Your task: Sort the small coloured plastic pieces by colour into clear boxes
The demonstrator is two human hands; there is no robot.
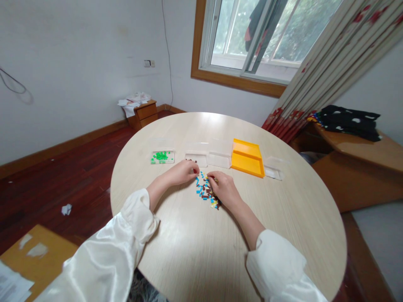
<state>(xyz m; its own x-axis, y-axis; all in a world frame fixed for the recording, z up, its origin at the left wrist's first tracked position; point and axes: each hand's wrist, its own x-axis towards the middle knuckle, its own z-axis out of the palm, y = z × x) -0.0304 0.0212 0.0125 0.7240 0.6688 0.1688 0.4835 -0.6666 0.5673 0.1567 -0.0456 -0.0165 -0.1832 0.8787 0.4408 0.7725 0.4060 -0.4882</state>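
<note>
A scattered pile of small blue, brown and yellow toy bricks (204, 196) lies at the centre of the frame on a round wooden table (283, 218). The left hand (182, 173) is at its upper left, the right hand (224, 187) along its right edge; both have fingers curled inward, but whether either pinches a brick I cannot tell. Green bricks (162, 156) sit in a clear box (171, 161) left of centre, an open yellow case (247, 161) right of centre.

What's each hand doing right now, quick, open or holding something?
Left hand: fingers curled beside the small pieces; can't tell if it holds one.
Right hand: fingers bent at the same pieces; can't tell if it holds one.
</note>
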